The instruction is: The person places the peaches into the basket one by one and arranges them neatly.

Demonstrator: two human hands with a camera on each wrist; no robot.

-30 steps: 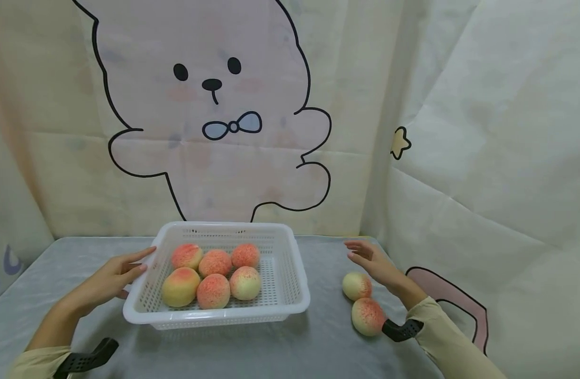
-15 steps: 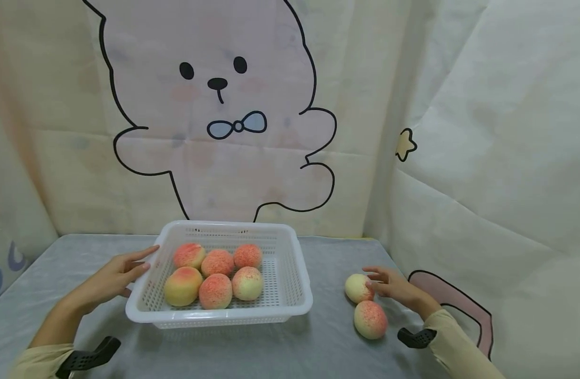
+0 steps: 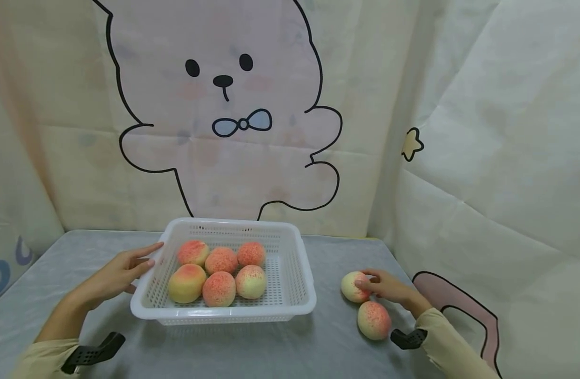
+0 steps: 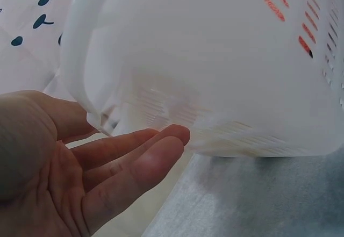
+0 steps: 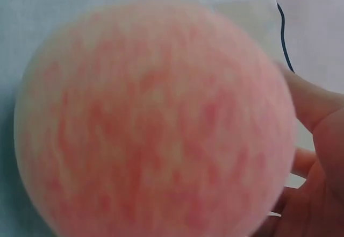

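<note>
A white perforated plastic basket stands on the table, with several red-and-yellow peaches lying inside. My left hand rests at its left side, one finger on the rim and the others nearly straight along the outer wall, as the left wrist view also shows. To the right of the basket, my right hand holds a pale peach between thumb and fingers, from its right side. Just in front is another peach. A large speckled peach covers most of the right wrist view and hides part of the fingers.
A grey cloth covers the table. Behind it hangs a curtain with a cartoon bear, and another curtain closes off the right side. Black wrist mounts stick out from both sleeves.
My right hand has come down from above the two loose peaches and closed on the farther one, which has shifted slightly left. My left hand stays at the basket.
</note>
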